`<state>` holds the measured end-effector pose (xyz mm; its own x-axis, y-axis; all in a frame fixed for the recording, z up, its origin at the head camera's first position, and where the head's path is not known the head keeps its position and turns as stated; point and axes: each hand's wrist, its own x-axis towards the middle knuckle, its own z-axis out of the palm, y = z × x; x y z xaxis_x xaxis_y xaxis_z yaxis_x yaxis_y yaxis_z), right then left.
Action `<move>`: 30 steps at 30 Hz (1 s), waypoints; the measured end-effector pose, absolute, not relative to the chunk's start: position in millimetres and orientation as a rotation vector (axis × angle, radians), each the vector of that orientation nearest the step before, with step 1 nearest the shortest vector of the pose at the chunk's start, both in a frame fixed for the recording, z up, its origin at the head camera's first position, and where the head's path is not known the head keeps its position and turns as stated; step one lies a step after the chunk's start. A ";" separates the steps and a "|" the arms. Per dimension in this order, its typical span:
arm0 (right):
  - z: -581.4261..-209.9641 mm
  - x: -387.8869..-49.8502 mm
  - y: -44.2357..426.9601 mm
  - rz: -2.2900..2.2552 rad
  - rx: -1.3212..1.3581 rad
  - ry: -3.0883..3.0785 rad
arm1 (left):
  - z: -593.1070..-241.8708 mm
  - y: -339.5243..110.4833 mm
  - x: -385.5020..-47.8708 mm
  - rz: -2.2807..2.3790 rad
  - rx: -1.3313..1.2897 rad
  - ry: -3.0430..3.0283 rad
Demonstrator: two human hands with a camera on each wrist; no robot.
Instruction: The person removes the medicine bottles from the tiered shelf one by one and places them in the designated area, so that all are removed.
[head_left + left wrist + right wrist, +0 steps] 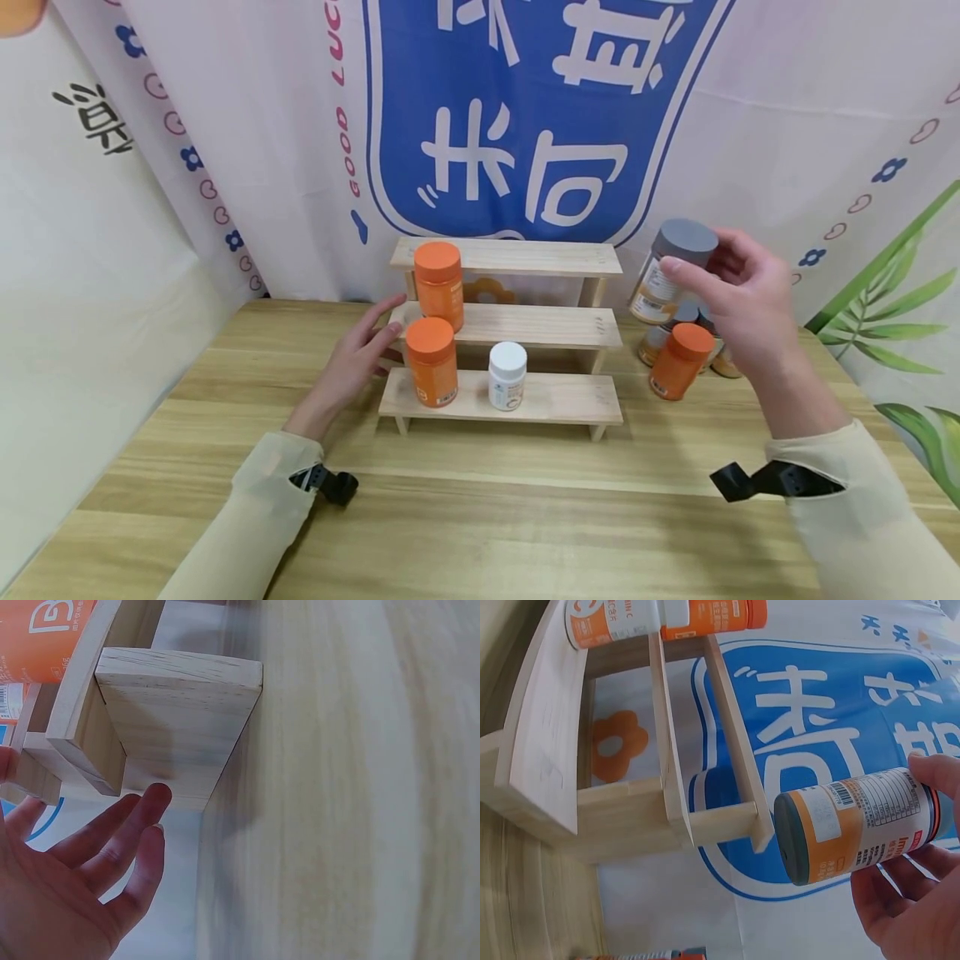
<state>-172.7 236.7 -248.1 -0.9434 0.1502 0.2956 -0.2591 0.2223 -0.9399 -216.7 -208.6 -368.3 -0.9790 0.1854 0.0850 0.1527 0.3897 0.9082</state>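
Note:
My right hand (761, 321) grips a grey-capped supplement bottle (658, 287) in the air, right of the wooden three-tier shelf (566, 400). In the right wrist view its orange and white label faces the camera. My left hand (347, 371) is at the shelf's left end, fingers spread and slightly bent; whether they touch the wood I cannot tell. An orange bottle (439, 292) stands on the middle tier at the left. On the lowest tier another orange bottle (432, 375) stands left of a small white bottle (507, 379).
Right of the shelf, an orange bottle (678, 364) stands on the wooden table (480, 517). Several grey-capped bottles are grouped behind it, partly hidden by it and my right hand. A printed curtain (300, 167) hangs directly behind the shelf.

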 end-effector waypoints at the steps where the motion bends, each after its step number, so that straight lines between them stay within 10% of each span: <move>1: -248.4 -172.3 239.0 1.775 0.088 -2.178 | -368.4 -208.6 -216.7 1.690 0.316 2.594; 30: -274.8 -153.4 301.7 1.909 -0.089 -1.965 | -369.7 -209.2 -217.2 1.694 0.335 2.593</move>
<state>-153.4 301.7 -274.8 -0.9191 0.3158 0.2358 -0.2265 0.0662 -0.9718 -217.2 -209.2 -369.7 -0.9765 0.1932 0.0951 0.1647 0.3859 0.9077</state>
